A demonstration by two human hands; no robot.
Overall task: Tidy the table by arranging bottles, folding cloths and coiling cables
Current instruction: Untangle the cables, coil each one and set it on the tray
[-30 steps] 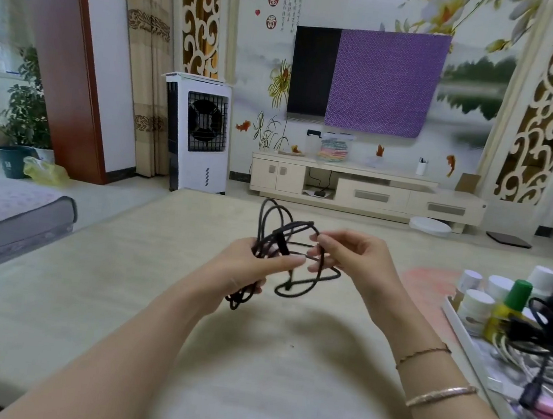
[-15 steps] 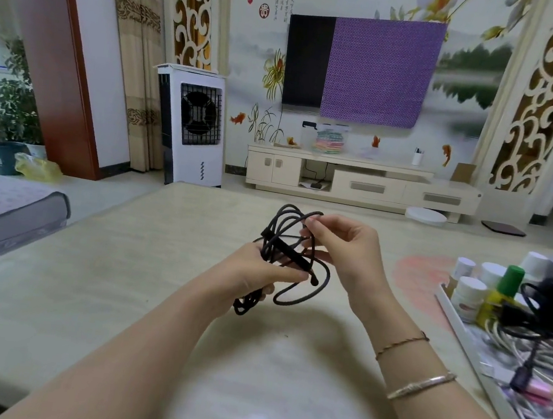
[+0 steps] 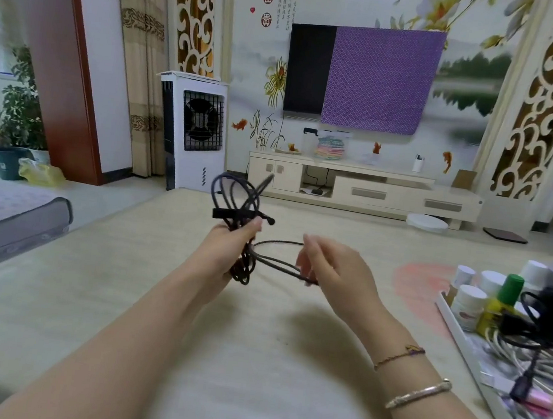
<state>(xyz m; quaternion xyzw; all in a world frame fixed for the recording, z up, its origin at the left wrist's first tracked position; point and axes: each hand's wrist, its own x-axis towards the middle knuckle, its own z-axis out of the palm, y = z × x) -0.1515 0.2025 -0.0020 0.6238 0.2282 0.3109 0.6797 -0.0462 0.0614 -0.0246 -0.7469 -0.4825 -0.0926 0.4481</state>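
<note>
Above the pale worktop (image 3: 86, 291), the left hand (image 3: 226, 248) grips a bunched black cable (image 3: 250, 213) — fingers curled round its middle, loops rising above the fist and a short bundle hanging below. One loop runs out sideways to the right hand (image 3: 330, 267), whose fingertips pinch it at the far end. At the right edge a white tray (image 3: 460, 337) holds small bottles (image 3: 471, 300) and a tangle of other cables (image 3: 547, 329) — black and white.
</note>
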